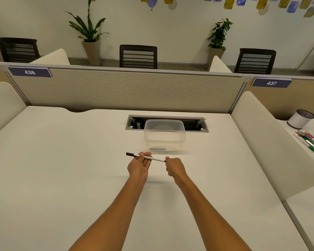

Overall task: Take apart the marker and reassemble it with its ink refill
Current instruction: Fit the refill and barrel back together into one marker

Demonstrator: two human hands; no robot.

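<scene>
A slim white marker (157,159) with a black cap at its left end is held level above the white desk (62,169). My left hand (139,166) grips its barrel near the capped end, palm turned up. My right hand (174,167) pinches the marker's right end with closed fingers. The right tip is hidden inside those fingers. Both hands hover a little in front of a clear plastic container (165,135), which holds one small dark item at its bottom.
A cable tray opening (134,122) sits in the desk behind the container. A cream divider (272,142) bounds the desk on the right; beyond it lie several markers (311,141) and a white cup (300,119). A beige partition (127,89) closes the back.
</scene>
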